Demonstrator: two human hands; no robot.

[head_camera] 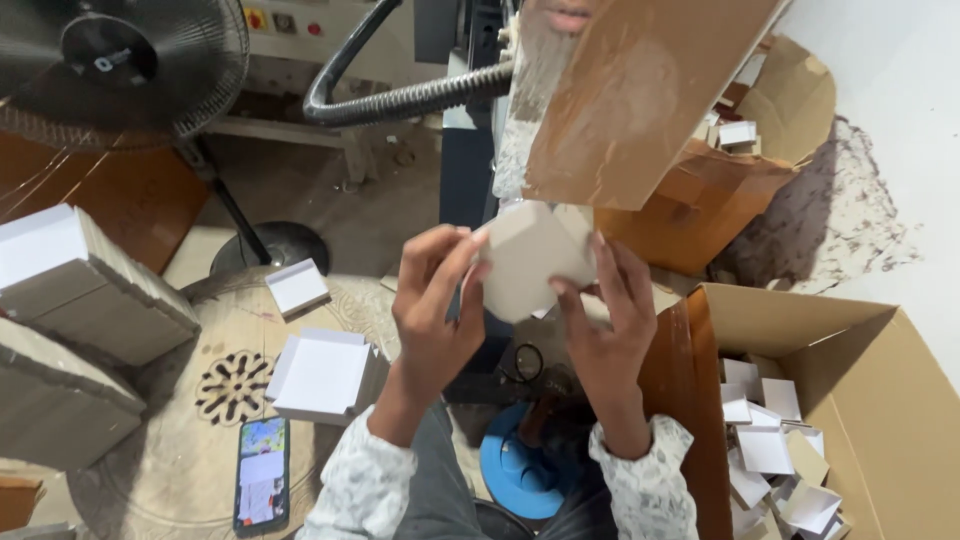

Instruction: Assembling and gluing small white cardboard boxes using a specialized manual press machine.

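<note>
Both of my hands hold a grey cardboard piece [527,258] in front of me, below a slanted brown board [640,95]. My left hand [432,300] grips its left edge with the fingertips. My right hand [605,320] clasps its lower right side. The piece looks like a small box blank, turned at an angle. Patterned sleeves cover both of my forearms.
An open carton [880,400] at the right holds several small white boxes. Stacks of grey board [90,290] lie at the left. White flat pieces [322,373], a phone [262,474], a standing fan [120,60], a black hose [400,100] and a blue stool [520,470] surround me.
</note>
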